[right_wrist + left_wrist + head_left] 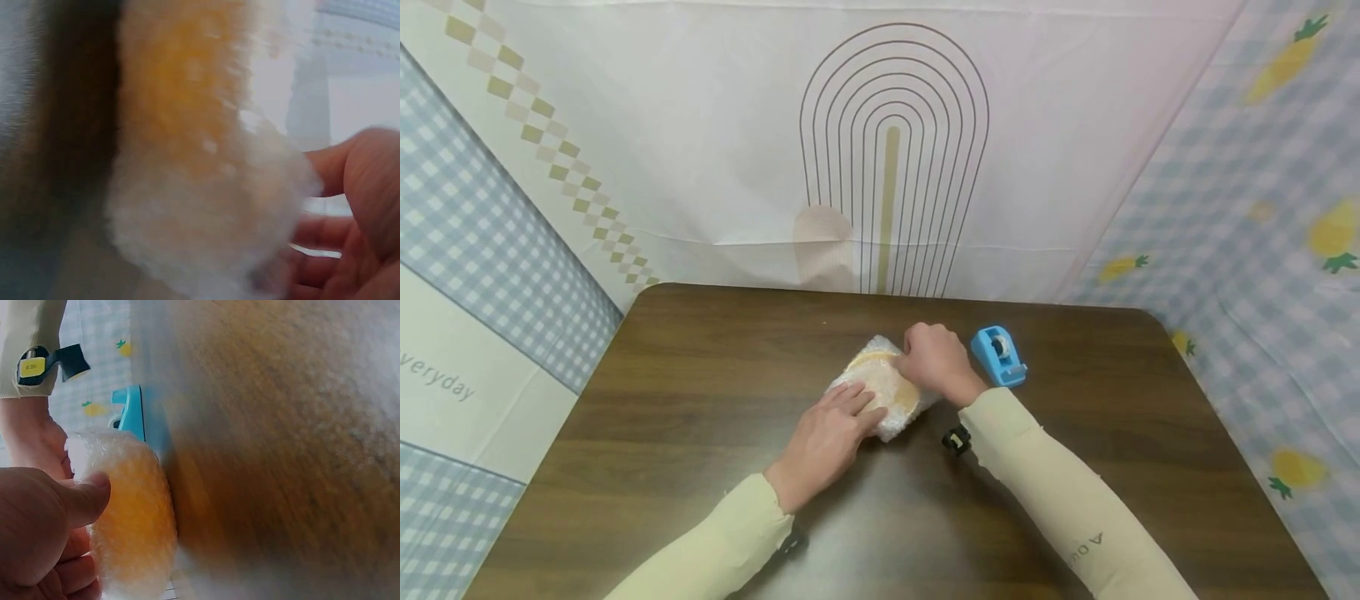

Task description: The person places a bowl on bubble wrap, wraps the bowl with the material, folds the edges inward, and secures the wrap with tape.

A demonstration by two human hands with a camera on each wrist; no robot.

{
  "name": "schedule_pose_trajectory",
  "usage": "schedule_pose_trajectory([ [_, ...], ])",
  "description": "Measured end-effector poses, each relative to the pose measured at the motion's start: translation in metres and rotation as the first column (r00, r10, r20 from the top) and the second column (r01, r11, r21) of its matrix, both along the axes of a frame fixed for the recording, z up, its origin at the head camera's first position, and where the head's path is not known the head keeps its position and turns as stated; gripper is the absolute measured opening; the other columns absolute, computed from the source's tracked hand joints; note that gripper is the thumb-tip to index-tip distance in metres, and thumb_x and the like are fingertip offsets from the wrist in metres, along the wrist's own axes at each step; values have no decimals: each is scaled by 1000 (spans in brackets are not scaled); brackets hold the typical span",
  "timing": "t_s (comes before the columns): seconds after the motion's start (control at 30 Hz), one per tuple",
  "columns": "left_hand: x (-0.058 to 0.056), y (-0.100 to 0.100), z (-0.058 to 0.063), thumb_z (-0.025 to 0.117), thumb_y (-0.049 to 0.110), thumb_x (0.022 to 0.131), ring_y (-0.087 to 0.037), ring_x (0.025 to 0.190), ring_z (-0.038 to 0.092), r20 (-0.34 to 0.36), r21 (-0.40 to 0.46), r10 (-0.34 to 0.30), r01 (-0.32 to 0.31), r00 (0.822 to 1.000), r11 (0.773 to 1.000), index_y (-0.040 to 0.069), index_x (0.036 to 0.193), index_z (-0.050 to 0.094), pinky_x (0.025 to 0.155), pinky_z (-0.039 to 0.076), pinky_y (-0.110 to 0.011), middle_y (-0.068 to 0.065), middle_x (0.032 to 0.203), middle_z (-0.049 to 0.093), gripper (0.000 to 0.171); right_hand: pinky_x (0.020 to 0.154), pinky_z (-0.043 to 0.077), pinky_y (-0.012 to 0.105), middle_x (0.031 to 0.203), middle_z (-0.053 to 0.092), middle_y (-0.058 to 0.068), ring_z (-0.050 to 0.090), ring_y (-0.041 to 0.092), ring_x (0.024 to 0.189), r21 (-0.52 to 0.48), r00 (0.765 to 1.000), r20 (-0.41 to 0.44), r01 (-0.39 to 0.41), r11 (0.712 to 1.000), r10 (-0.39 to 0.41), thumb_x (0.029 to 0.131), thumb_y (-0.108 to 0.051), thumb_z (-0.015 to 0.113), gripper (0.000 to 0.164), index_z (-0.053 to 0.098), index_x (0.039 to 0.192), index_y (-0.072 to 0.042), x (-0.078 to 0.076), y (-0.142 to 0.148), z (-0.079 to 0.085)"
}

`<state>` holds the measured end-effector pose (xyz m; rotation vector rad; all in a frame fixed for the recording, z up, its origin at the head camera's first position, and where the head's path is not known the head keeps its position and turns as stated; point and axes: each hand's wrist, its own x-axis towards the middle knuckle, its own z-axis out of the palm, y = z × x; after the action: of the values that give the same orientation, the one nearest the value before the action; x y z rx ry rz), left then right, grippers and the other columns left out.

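A round, yellow-orange object wrapped in clear bubble wrap [880, 379] lies on the table; the wrap hides its exact kind. Across the near left part of the package rests my left hand [827, 442], fingers spread and fairly straight. In the left wrist view its thumb [90, 494] presses against the bubble wrap [134, 519]. At the far right side, my right hand [940, 358] has curled fingers and pinches the bubble wrap. The right wrist view shows the thumb and fingers of that hand [356, 212] at the blurred wrap's [194, 206] edge.
A blue tape dispenser [1000, 357] with a roll of tape stands just right of the right hand. The brown wooden table [715, 358] meets a patterned cloth backdrop [722, 150] at its far edge. Checked cloth with pineapples [1247, 275] hangs on the right.
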<state>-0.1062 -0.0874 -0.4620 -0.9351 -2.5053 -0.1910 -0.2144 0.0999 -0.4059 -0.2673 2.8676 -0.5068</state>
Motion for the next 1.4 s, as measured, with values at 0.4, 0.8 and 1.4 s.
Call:
schedule_pose_trajectory([
  [0.4, 0, 1, -1, 72, 15, 95, -24, 119, 72, 8, 5, 11, -11, 1000, 1000, 19, 111, 78, 112, 51, -38, -4, 116, 78, 17, 61, 49, 27, 80, 72, 5, 62, 21, 76, -83, 999, 25, -46, 995, 48, 89, -9, 71, 14, 76, 76, -12, -2, 10, 16],
  [0.8, -1, 3, -1, 73, 18, 96, -23, 121, 71, 12, -5, 20, -20, 1000, 1000, 19, 111, 78, 112, 51, -38, -3, 117, 78, 16, 57, 47, 24, 78, 66, 6, 59, 19, 73, -103, 996, 93, 13, 995, -3, 87, -23, 85, 22, 70, 79, -10, -7, 8, -2],
  [1.4, -1, 3, -2, 73, 17, 96, -24, 120, 71, 22, 11, 11, -11, 1000, 1000, 19, 111, 78, 112, 51, -39, -4, 116, 78, 16, 86, 54, 36, 119, 69, 12, 62, 26, 106, -309, 945, 327, 114, 944, -7, 100, -27, 68, 22, 74, 113, -11, -14, 31, -16],
])
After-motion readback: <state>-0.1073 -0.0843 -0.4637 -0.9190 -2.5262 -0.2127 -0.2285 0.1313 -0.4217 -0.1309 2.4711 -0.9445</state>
